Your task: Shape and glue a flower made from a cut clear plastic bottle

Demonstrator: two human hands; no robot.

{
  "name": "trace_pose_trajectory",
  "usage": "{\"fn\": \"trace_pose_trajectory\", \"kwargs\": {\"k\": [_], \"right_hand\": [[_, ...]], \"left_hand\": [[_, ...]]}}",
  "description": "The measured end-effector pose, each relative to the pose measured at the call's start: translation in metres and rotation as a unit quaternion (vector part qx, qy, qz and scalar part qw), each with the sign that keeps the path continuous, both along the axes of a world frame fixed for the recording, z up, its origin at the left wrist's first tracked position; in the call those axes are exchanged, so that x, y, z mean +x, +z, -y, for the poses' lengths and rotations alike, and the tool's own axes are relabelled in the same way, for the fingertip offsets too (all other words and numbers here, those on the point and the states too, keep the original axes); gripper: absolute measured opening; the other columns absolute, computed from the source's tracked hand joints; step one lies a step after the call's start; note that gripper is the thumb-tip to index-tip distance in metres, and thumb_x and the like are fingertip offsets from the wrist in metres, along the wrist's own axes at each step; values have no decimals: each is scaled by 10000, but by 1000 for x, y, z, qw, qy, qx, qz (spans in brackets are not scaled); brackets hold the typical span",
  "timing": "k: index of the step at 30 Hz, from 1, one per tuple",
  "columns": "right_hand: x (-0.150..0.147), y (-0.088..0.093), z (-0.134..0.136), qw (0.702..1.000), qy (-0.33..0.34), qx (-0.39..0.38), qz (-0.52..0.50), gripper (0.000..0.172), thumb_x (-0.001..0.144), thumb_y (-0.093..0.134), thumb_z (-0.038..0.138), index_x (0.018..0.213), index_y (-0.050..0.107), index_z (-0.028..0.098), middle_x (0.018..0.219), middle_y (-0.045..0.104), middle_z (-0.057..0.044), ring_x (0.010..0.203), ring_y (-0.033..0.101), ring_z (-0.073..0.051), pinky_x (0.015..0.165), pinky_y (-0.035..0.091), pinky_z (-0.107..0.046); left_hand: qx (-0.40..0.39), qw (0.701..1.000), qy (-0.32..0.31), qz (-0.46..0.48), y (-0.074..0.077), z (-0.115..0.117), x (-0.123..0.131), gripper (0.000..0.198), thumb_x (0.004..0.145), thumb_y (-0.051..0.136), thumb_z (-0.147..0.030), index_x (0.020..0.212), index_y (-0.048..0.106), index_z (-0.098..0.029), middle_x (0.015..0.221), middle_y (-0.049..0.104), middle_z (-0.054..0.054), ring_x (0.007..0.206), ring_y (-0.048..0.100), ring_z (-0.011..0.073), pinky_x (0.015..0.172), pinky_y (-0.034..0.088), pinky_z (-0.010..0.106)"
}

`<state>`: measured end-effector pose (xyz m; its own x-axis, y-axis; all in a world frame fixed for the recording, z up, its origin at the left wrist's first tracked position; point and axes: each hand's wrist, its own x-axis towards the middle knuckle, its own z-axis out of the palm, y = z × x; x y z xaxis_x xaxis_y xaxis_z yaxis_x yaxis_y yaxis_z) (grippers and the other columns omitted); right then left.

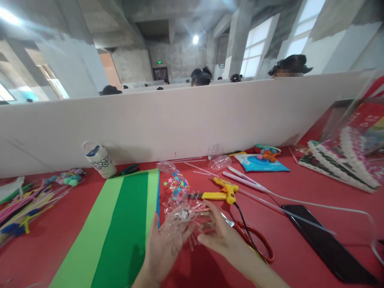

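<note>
A clear plastic bottle piece [183, 216], cut into thin strips with a whitish middle, rests on the upturned fingers of my left hand [166, 244]; the thumb stands up beside it. My right hand [220, 232] comes in from the right with fingers apart and slightly bent, at the edge of the strips. Whether its fingertips touch them is hard to make out. Just beyond lies a clear plastic piece with coloured stars [179, 185]. A yellow glue gun [228, 189] and a yellow-handled cutter [213, 196] lie past my right hand, with red-handled scissors [258, 240] beside it.
Green paper sheets [120, 224] cover the table on the left. A white tumbler [101, 162], clear bottles [220, 162] and a blue packet [262, 163] stand or lie near the white partition [168, 124]. A black phone [324, 240] lies right; pipe cleaners [30, 208] lie far left.
</note>
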<state>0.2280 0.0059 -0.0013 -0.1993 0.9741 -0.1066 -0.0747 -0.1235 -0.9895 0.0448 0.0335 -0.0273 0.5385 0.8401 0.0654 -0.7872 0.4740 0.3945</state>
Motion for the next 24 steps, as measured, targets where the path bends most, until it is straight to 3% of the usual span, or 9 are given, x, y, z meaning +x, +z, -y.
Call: {"fn": "trace_pose_trajectory", "kwargs": {"k": [3, 5, 7, 9, 11, 14, 18, 22, 24], "right_hand": [[-7, 1, -4, 998, -49, -12, -44, 882, 661, 720, 470, 1370, 235, 269, 1210, 528, -92, 917, 604, -193, 793, 505, -365], [-4, 2, -10, 994, -90, -39, -56, 767, 706, 636, 568, 1331, 318, 258, 1128, 585, -85, 825, 630, -196, 725, 523, -368], [5, 4, -22, 993, -110, -33, -6, 568, 804, 455, 623, 1210, 465, 226, 1040, 634, -86, 789, 648, -207, 702, 529, -375], [14, 4, -39, 985, -111, 34, 126, 494, 865, 308, 589, 998, 574, 194, 957, 657, -89, 793, 654, -213, 721, 525, -382], [16, 2, -58, 971, -120, 69, 193, 348, 764, 535, 506, 899, 590, 190, 959, 643, -82, 825, 635, -230, 785, 496, -414], [-1, -3, -89, 953, -113, 116, 255, 444, 670, 669, 370, 1062, 573, 185, 1135, 578, -115, 989, 585, -267, 895, 435, -452], [-36, -9, -131, 938, -72, 160, 298, 734, 621, 765, 336, 1271, 461, 179, 1406, 366, -148, 1329, 286, -320, 1076, 260, -471], [-46, -12, -167, 936, 0, 153, 317, 431, 841, 611, 330, 1226, 501, 171, 1261, 518, -106, 1110, 530, -248, 911, 455, -462], [-42, -13, -177, 933, 27, 150, 326, 324, 897, 538, 324, 1180, 532, 168, 1185, 563, -81, 995, 585, -205, 830, 504, -422]], "left_hand": [[-24, 999, 31, -13, 1, 1, 2, 637, 905, 258, -564, 1184, 621, -121, 1265, 592, 142, 1246, 485, 271, 1143, 170, 465], [-48, 998, 40, -32, 2, 2, 1, 574, 927, 276, -500, 1159, 638, -121, 1238, 614, 130, 1196, 535, 259, 1139, 203, 448], [-72, 995, 46, -52, 3, 3, -2, 533, 935, 296, -455, 1115, 664, -115, 1196, 643, 125, 1171, 557, 257, 1126, 246, 437], [-87, 992, 62, -63, 4, 5, -6, 523, 937, 311, -433, 1081, 679, -91, 1152, 665, 138, 1148, 575, 260, 1108, 289, 425], [-88, 991, 78, -62, 4, 5, -13, 539, 936, 315, -435, 1074, 679, -62, 1126, 673, 162, 1115, 598, 265, 1087, 327, 417], [-75, 993, 80, -40, 4, 3, -23, 575, 925, 314, -482, 1078, 679, -64, 1140, 660, 176, 1095, 610, 274, 1057, 368, 424], [-62, 994, 82, -32, 5, 0, -32, 564, 922, 307, -496, 1111, 669, -107, 1155, 661, 150, 1130, 590, 254, 1045, 386, 398], [-64, 992, 96, -44, 2, -1, -34, 539, 922, 320, -486, 1106, 677, -126, 1140, 670, 135, 1111, 603, 254, 1004, 436, 384], [-64, 992, 98, -46, -1, -3, -34, 541, 918, 328, -495, 1096, 683, -127, 1143, 667, 137, 1105, 606, 263, 994, 448, 388]]}}
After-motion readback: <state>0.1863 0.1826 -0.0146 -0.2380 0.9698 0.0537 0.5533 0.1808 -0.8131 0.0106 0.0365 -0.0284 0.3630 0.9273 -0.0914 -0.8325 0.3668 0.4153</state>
